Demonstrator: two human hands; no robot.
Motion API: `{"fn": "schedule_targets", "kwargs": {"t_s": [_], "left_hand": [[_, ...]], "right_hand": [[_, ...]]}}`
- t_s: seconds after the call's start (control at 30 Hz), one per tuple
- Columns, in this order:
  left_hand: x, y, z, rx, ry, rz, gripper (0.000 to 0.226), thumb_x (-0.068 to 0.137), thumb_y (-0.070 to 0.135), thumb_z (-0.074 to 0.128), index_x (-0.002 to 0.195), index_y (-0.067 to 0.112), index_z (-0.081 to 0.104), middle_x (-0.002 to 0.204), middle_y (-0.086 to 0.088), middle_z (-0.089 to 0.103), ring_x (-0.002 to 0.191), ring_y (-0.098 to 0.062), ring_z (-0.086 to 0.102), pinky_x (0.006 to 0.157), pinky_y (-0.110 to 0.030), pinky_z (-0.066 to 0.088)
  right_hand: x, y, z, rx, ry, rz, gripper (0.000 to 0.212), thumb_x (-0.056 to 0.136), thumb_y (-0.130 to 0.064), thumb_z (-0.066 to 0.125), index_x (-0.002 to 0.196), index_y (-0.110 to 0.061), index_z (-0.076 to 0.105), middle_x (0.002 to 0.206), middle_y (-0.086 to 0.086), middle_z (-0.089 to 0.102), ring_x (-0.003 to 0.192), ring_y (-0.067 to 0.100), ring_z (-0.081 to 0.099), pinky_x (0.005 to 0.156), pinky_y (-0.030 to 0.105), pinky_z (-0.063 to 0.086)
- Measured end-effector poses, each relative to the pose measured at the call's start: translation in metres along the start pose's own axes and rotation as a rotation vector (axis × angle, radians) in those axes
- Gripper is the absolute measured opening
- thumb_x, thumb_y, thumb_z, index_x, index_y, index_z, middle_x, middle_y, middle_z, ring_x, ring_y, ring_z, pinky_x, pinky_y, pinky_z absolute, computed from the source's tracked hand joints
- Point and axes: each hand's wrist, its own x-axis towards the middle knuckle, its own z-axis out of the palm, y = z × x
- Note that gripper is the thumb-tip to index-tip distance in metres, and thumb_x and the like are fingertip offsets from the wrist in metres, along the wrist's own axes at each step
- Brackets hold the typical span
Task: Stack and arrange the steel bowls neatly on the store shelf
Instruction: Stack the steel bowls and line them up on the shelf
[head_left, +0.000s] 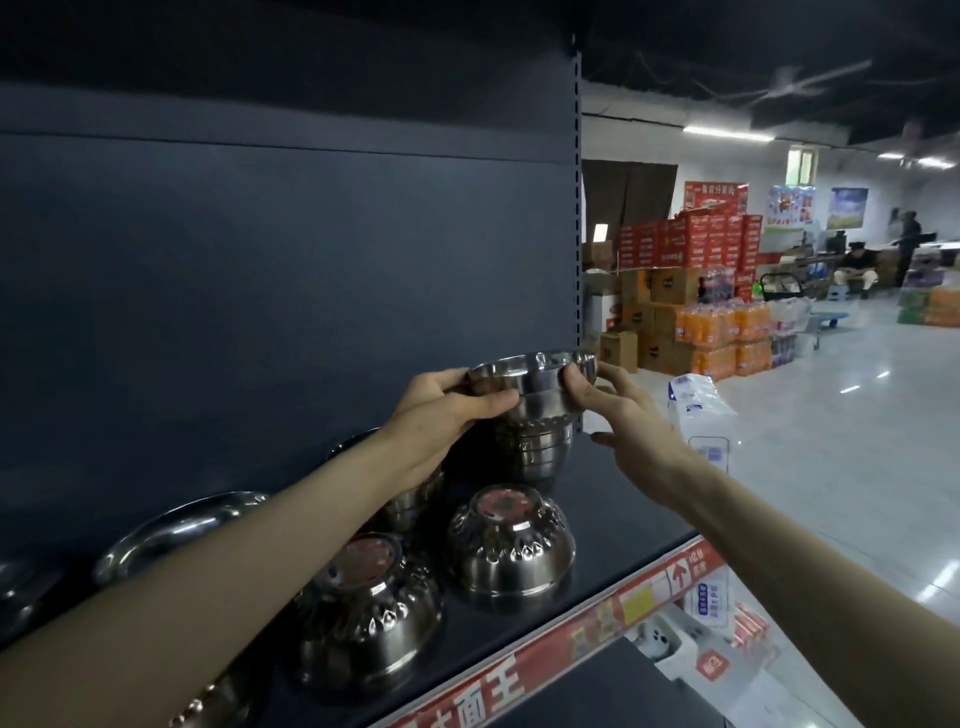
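You have one view only, worn on your head (wide-angle, so edges bend). It looks forward and slightly down along both forearms, close to the dark shelf (597, 525) filling the left and centre, with the store floor (831, 415) stretching far off on the right.

The top bowl (530, 376) and the stack (535, 447) under it are smooth, polished metal. At 6 o'clock, two upturned bowls (511, 545) show glossy metal with a faceted, embossed pattern. The shelf (613, 514) looks matt dark, the floor (841, 415) glossy.
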Motion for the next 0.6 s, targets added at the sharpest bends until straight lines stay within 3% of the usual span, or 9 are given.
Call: {"fn": "schedule_targets", "kwargs": {"t_s": [0.1, 0.17, 0.23, 0.37, 0.47, 0.6], "left_hand": [[0.018, -0.011, 0.003, -0.028, 0.043, -0.010, 0.037, 0.088, -0.005, 0.078, 0.125, -0.006, 0.071, 0.121, -0.019, 0.078, 0.116, -0.029, 0.075, 0.105, -0.032, 0.058], [0.031, -0.018, 0.004, -0.023, 0.073, 0.018, 0.035, 0.088, -0.006, 0.079, 0.123, -0.004, 0.073, 0.118, -0.016, 0.080, 0.115, -0.026, 0.076, 0.103, -0.030, 0.058], [0.040, -0.021, 0.004, -0.017, 0.096, 0.042, 0.036, 0.089, -0.006, 0.078, 0.124, -0.001, 0.073, 0.118, -0.013, 0.080, 0.114, -0.023, 0.076, 0.102, -0.028, 0.057], [0.057, -0.025, -0.004, 0.043, 0.115, 0.076, 0.044, 0.088, -0.005, 0.080, 0.130, 0.005, 0.071, 0.123, -0.009, 0.079, 0.118, -0.019, 0.074, 0.102, -0.024, 0.057], [0.068, -0.035, -0.009, 0.103, 0.113, 0.080, 0.047, 0.088, 0.001, 0.083, 0.131, 0.013, 0.071, 0.125, -0.002, 0.079, 0.122, -0.017, 0.072, 0.109, -0.030, 0.053], [0.079, -0.038, -0.008, 0.182, 0.117, 0.099, 0.033, 0.093, 0.004, 0.079, 0.121, 0.020, 0.072, 0.122, 0.002, 0.078, 0.115, -0.007, 0.073, 0.093, -0.016, 0.055]], "right_hand": [[0.020, 0.011, -0.001, 0.023, -0.014, -0.043, 0.052, 0.094, -0.048, 0.069, 0.138, -0.027, 0.054, 0.121, -0.008, 0.069, 0.093, -0.008, 0.071, 0.082, 0.022, 0.046], [0.034, 0.018, -0.001, 0.033, -0.003, -0.070, 0.057, 0.096, -0.048, 0.072, 0.144, -0.024, 0.054, 0.124, -0.007, 0.071, 0.097, -0.008, 0.072, 0.084, 0.018, 0.047], [0.046, 0.027, 0.000, 0.052, -0.006, -0.087, 0.073, 0.090, -0.057, 0.078, 0.151, -0.024, 0.053, 0.129, -0.004, 0.074, 0.114, 0.004, 0.072, 0.097, 0.026, 0.050], [0.062, 0.042, -0.001, 0.017, -0.036, -0.134, 0.042, 0.101, -0.044, 0.071, 0.136, -0.021, 0.066, 0.128, 0.004, 0.076, 0.117, 0.014, 0.072, 0.098, 0.026, 0.053], [0.070, 0.054, 0.001, 0.017, -0.037, -0.149, 0.047, 0.096, -0.055, 0.072, 0.132, -0.026, 0.068, 0.128, -0.002, 0.076, 0.119, 0.012, 0.071, 0.105, 0.032, 0.053], [0.083, 0.061, 0.002, 0.013, -0.011, -0.150, 0.050, 0.090, -0.065, 0.070, 0.129, -0.033, 0.069, 0.131, -0.004, 0.074, 0.123, 0.013, 0.069, 0.105, 0.035, 0.053]]}}
